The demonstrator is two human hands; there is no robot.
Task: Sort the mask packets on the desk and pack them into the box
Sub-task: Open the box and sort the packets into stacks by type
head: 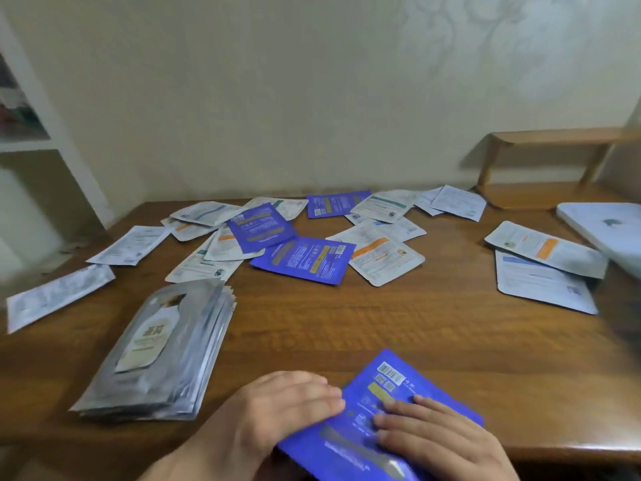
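Wooden desk [347,328] against a pale wall, packets strewn across its far half. My left hand [288,407] lies flat, fingers straight, against the left edge of the blue packet [388,404] at the near edge; my right hand [440,439] presses on top, fingers loosely extended, not curled round it. A squared silver stack [163,345] sits to the left. I'd start the blue pile here, edges flush, then gather the three far blue ones [305,258]. No box clearly in view
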